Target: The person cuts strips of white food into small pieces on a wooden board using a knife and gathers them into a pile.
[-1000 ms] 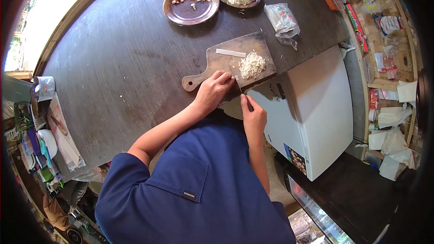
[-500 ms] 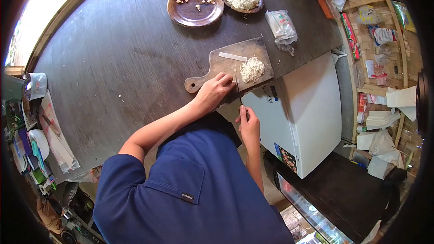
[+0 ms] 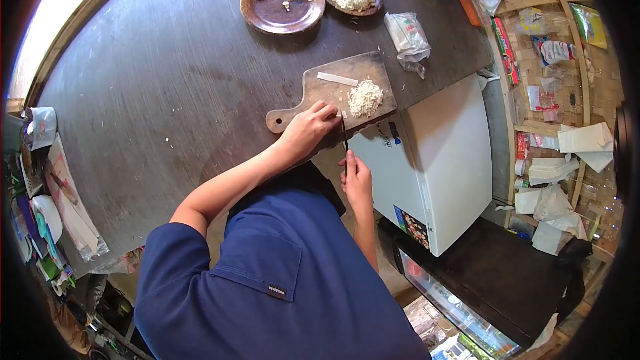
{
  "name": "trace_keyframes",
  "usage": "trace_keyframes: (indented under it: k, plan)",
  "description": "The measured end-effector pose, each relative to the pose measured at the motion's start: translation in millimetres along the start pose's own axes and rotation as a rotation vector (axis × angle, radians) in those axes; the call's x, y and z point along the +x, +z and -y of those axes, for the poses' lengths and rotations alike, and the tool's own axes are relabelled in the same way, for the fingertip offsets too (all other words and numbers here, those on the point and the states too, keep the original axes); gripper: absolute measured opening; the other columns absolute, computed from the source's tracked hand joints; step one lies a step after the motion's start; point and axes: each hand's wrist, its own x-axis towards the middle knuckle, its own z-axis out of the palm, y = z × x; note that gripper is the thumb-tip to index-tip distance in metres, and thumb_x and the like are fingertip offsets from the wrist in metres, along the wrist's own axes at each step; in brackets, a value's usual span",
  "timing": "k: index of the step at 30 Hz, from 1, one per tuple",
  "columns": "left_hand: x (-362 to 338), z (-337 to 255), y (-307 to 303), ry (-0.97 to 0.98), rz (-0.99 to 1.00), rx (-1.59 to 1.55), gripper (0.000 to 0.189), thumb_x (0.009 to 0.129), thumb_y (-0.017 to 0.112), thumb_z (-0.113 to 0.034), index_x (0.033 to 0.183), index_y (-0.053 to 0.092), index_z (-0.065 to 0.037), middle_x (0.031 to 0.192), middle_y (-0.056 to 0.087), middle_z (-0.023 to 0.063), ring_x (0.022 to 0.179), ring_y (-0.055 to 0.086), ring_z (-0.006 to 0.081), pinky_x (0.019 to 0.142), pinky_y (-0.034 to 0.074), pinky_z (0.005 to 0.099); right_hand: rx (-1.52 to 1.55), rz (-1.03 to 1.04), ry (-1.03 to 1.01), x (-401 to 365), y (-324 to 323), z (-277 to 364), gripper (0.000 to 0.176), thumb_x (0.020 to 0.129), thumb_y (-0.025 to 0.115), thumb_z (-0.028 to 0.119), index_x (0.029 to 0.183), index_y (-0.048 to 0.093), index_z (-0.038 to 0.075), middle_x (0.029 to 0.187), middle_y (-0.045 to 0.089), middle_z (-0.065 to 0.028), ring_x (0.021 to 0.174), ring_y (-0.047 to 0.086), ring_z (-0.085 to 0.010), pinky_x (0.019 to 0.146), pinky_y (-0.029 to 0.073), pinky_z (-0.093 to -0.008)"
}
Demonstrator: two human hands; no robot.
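Observation:
My right hand (image 3: 357, 179) is wrapped around the handle of a knife (image 3: 345, 133), whose thin dark blade reaches over the near edge of a wooden cutting board (image 3: 327, 68). Just left of the blade, my left hand (image 3: 308, 128) rests on the board with its fingers bunched. They press on a small pale food piece (image 3: 343, 115), mostly hidden under the fingertips. A heap of finely cut pale shreds (image 3: 365, 98) lies on the board to the right of the blade. Behind it is one uncut whitish strip (image 3: 337, 79).
At the back stand a brown plate (image 3: 283, 25) with small pinkish-brown pieces and a dark plate (image 3: 379, 5) heaped with white shreds. A plastic-wrapped packet (image 3: 407, 36) lies right of the board. A white freezer (image 3: 453, 167) adjoins the dark table (image 3: 153, 93).
The whole view has shifted slightly, so things sit a little further left and up. The knife blade stands a bit more upright beside my left fingertips; both hands keep their holds.

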Motion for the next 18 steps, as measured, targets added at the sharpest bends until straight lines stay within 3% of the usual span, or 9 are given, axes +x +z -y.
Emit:
trace_keyframes:
  k: [4, 6, 7, 9, 13, 14, 16, 17, 18]
  plan:
    - [0.8, -1.8, 0.7, 0.008, -0.021, 0.037, 0.032, 0.086, 0.067, -0.012, 0.116, 0.075, -0.003, 0.113, 0.064, 0.0065, 0.111, 0.063, 0.024, 0.092, 0.06, 0.0329, -0.192, -0.081, -0.161, 9.9, 5.7, -20.8, 0.058, 0.115, 0.046, 0.052, 0.091, 0.064, 0.003, 0.061, 0.052, -0.003, 0.05, 0.051, -0.0113, 0.047, 0.039, -0.0314]
    - [0.1, -3.3, 3.6, 0.006, -0.038, 0.028, 0.03, 0.088, 0.068, -0.013, 0.114, 0.075, -0.002, 0.113, 0.064, 0.0063, 0.111, 0.063, 0.0238, 0.092, 0.06, 0.0326, -0.427, -0.219, -0.371, 18.6, 9.5, -30.9, 0.062, 0.115, 0.043, 0.053, 0.088, 0.063, 0.001, 0.059, 0.051, -0.0066, 0.051, 0.053, -0.0163, 0.051, 0.042, -0.0365]
    - [-0.2, -4.1, 3.0, 0.004, -0.052, 0.015, 0.029, 0.088, 0.069, -0.015, 0.113, 0.075, -0.002, 0.112, 0.063, 0.0061, 0.111, 0.063, 0.024, 0.094, 0.059, 0.0325, -0.43, -0.219, -0.373, 20.0, 9.1, -24.4, 0.062, 0.115, 0.043, 0.053, 0.088, 0.063, 0.001, 0.059, 0.051, -0.0066, 0.051, 0.053, -0.0163, 0.051, 0.042, -0.0365]
    - [-2.2, -4.9, 3.3, -0.002, -0.05, 0.015, 0.029, 0.088, 0.07, -0.015, 0.113, 0.075, -0.002, 0.111, 0.063, 0.006, 0.11, 0.062, 0.024, 0.094, 0.058, 0.0325, -0.32, -0.1, -0.225, 23.4, 8.0, -9.8, 0.065, 0.116, 0.041, 0.05, 0.092, 0.065, -0.005, 0.076, 0.065, -0.0249, 0.074, 0.066, -0.0457, 0.073, 0.051, -0.0527]
    - [-2.5, -3.0, 3.3, 0.002, -0.023, -0.006, 0.03, 0.088, 0.069, -0.015, 0.115, 0.075, -0.002, 0.111, 0.063, 0.0068, 0.111, 0.061, 0.0244, 0.094, 0.058, 0.0331, -0.349, -0.082, -0.162, 8.2, -0.1, 3.9, 0.067, 0.116, 0.038, 0.051, 0.094, 0.067, -0.005, 0.084, 0.069, -0.031, 0.088, 0.067, -0.0547, 0.079, 0.051, -0.0579]
    - [-3.6, -3.3, 4.1, 0.002, -0.024, -0.003, 0.03, 0.088, 0.069, -0.015, 0.115, 0.075, -0.002, 0.111, 0.063, 0.0068, 0.111, 0.061, 0.0244, 0.094, 0.058, 0.0331, -0.348, -0.083, -0.165, 5.4, 1.0, -2.1, 0.067, 0.116, 0.038, 0.051, 0.094, 0.067, -0.005, 0.084, 0.069, -0.031, 0.088, 0.067, -0.0547, 0.079, 0.051, -0.0579]
    - [-2.4, -4.3, 2.8, -0.017, -0.028, -0.023, 0.031, 0.089, 0.068, -0.015, 0.117, 0.074, -0.001, 0.112, 0.062, 0.0078, 0.112, 0.061, 0.025, 0.095, 0.057, 0.0328, -0.459, -0.185, -0.246, 4.3, 8.2, -13.9, 0.066, 0.116, 0.039, 0.052, 0.091, 0.064, -0.004, 0.068, 0.062, -0.0204, 0.065, 0.065, -0.0382, 0.066, 0.049, -0.0493]
    - [-1.9, -5.3, 2.3, -0.009, -0.029, -0.022, 0.031, 0.089, 0.068, -0.015, 0.117, 0.074, -0.001, 0.112, 0.062, 0.0078, 0.112, 0.061, 0.025, 0.095, 0.057, 0.0328, -0.455, -0.192, -0.246, 7.6, 12.8, -17.7, 0.066, 0.116, 0.039, 0.052, 0.091, 0.064, -0.004, 0.068, 0.062, -0.0204, 0.065, 0.065, -0.0382, 0.066, 0.049, -0.0493]
    - [-1.7, -7.5, 0.0, -0.02, -0.029, 0.006, 0.031, 0.089, 0.067, -0.015, 0.117, 0.074, -0.001, 0.112, 0.062, 0.0078, 0.113, 0.061, 0.0251, 0.096, 0.057, 0.0325, -0.462, -0.241, -0.293, 10.3, 19.0, -15.4, 0.067, 0.116, 0.039, 0.052, 0.092, 0.064, -0.005, 0.072, 0.064, -0.0232, 0.071, 0.065, -0.044, 0.07, 0.049, -0.0518]
